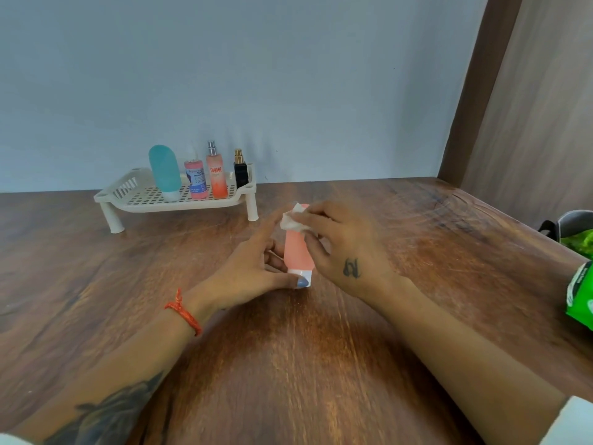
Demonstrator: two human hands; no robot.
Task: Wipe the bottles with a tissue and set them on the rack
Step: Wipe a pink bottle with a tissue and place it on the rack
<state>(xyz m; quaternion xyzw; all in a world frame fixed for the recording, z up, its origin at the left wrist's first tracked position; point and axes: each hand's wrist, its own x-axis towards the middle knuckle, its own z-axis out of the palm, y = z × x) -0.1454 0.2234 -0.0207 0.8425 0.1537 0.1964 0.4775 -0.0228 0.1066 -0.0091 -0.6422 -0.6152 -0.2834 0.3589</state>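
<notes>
A salmon-pink squeeze bottle (pixel 297 252) with a white cap stands cap-down in the middle of the wooden table. My left hand (pixel 253 268) holds it near the cap, thumb across the front. My right hand (pixel 343 248) pinches a crumpled white tissue (pixel 292 219) against the bottle's top end. At the back left stands a cream perforated rack (pixel 144 200) on short legs. On it are a teal squeeze bottle (pixel 165 171), a pink labelled bottle (pixel 195 179), an orange spray bottle (pixel 216 175) and a small black perfume bottle (pixel 240 171).
A green packet (pixel 579 295) lies at the table's right edge. Behind it sits a dark container with green contents (pixel 574 229). A blue-grey wall runs behind the table and a brown wooden panel rises on the right.
</notes>
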